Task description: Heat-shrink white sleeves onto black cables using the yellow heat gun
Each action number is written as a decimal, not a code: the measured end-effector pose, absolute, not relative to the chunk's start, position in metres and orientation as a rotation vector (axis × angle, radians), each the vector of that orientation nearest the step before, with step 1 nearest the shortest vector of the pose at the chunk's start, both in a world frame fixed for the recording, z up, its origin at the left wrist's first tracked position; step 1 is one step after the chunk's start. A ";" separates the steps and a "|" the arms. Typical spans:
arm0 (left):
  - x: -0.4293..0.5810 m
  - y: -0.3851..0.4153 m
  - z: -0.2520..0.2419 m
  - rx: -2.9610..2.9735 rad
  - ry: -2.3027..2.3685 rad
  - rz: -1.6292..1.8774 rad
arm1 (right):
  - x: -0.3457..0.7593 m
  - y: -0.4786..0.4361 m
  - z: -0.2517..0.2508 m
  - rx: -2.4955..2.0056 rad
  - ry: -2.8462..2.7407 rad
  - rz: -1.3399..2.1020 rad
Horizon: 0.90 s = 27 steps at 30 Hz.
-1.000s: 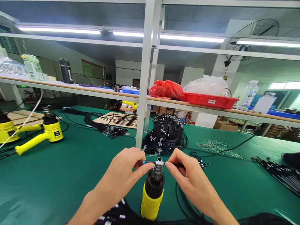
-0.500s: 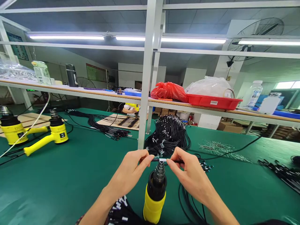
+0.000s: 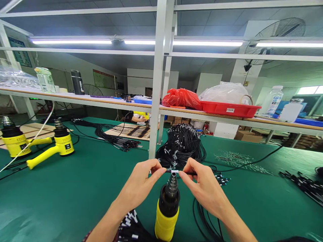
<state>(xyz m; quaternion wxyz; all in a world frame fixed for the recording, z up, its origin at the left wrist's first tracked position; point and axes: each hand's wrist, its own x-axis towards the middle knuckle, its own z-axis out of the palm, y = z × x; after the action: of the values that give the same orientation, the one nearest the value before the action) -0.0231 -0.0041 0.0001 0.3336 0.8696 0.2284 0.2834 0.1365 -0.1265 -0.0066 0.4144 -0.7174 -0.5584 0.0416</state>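
Note:
Pinched between thumb and fingers, a thin black cable runs from my left hand [image 3: 145, 181] to my right hand [image 3: 202, 183]. A short white sleeve [image 3: 174, 171] sits on the cable between the two hands, just above the nozzle of an upright yellow heat gun [image 3: 167, 215]. Both hands are closed on the cable, one on each side of the nozzle. Below my left forearm lies a bundle of black cables with white sleeves [image 3: 130, 227]. More black cables [image 3: 205, 218] hang or lie under my right hand.
Two more yellow heat guns [image 3: 63, 143] stand at left. Behind my hands lies a large heap of black cables [image 3: 183, 144]. A white post [image 3: 157, 84] rises ahead, carrying a shelf with a red tray [image 3: 230, 109]. Beyond the table a co-worker's arm [image 3: 138, 117] shows.
The hands and cable stay almost in place over the nozzle; the white sleeve has shifted very slightly. The camera view has moved a little.

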 end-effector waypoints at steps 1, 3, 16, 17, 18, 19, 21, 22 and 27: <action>-0.023 -0.004 0.001 2.265 0.603 0.740 | 0.137 -0.126 -0.007 -1.805 -1.399 0.109; -0.024 -0.006 0.002 2.252 0.618 0.736 | 0.137 -0.127 -0.006 -1.806 -1.394 0.121; -0.024 0.000 0.000 2.349 0.651 0.701 | 0.142 -0.133 0.001 -1.727 -1.446 0.211; -0.024 0.001 0.000 2.349 0.643 0.698 | 0.143 -0.133 0.002 -1.722 -1.450 0.208; -0.024 0.001 -0.001 2.341 0.633 0.700 | 0.143 -0.133 0.002 -1.718 -1.451 0.205; -0.024 0.001 0.000 2.331 0.620 0.703 | 0.143 -0.132 0.002 -1.715 -1.451 0.202; -0.023 0.000 0.000 2.310 0.601 0.713 | 0.144 -0.132 0.003 -1.711 -1.446 0.199; -0.024 0.000 0.001 2.303 0.596 0.719 | 0.145 -0.132 0.002 -1.711 -1.442 0.197; -0.024 -0.002 0.004 2.281 0.599 0.737 | 0.147 -0.129 0.000 -1.715 -1.425 0.190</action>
<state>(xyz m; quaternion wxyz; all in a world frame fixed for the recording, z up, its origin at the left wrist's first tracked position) -0.0241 -0.0018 0.0040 0.3290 0.8718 0.2290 0.2816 0.1469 -0.1290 0.0002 0.4366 -0.6895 -0.5729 0.0763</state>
